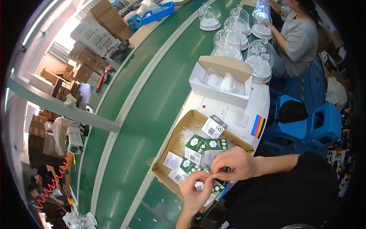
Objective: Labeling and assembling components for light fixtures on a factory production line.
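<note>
My left hand (195, 189) and my right hand (235, 165) meet fingertip to fingertip, both pinched closed. Whatever they pinch is too small to make out. Below them is a shallow cardboard tray (176, 145), with several small green-and-white boxes (195, 144) and crumpled clear plastic film (186, 133) inside. Some of the boxes lie tilted, and my hands partly hide those at the near end. One green-and-white box (214, 127) rests at the tray's far right side.
Behind the tray, a white carton (219, 91) holds bubble-wrapped items. Several clear domes on white bases (260, 61) stand farther off, beside a person (299, 38) in grey. A green conveyor belt (152, 103) runs along the left. Blue stools (324, 124) stand right.
</note>
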Tool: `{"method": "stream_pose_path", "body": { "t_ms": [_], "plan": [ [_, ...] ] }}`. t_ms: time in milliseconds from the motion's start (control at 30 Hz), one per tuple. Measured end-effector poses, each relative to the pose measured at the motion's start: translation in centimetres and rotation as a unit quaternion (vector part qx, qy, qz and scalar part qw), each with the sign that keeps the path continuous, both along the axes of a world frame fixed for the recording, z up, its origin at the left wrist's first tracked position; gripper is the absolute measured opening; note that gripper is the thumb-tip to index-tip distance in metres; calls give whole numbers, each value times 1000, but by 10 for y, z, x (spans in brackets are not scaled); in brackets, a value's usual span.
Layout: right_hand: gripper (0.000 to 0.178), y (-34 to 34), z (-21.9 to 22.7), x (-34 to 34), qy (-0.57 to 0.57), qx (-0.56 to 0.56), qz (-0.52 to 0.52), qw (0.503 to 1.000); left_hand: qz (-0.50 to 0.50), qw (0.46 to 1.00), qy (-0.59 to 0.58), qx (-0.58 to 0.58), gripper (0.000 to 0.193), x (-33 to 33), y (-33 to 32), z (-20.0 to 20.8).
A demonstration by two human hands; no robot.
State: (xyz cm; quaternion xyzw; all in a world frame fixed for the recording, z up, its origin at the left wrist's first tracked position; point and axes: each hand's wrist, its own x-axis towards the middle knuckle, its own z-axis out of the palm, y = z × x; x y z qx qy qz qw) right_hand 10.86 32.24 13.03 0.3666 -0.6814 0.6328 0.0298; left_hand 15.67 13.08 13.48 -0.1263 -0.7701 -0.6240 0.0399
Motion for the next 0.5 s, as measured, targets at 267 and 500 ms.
{"method": "stream_pose_path", "body": {
  "t_ms": [267,500],
  "plan": [
    [11,2,-1,2,-15,27,23,999,-11,1000,5,-2,8,2,2,-3],
    [10,5,12,-8,22,66,50,996,-38,998,31,-35,10,-1,2,5]
  ]
}}
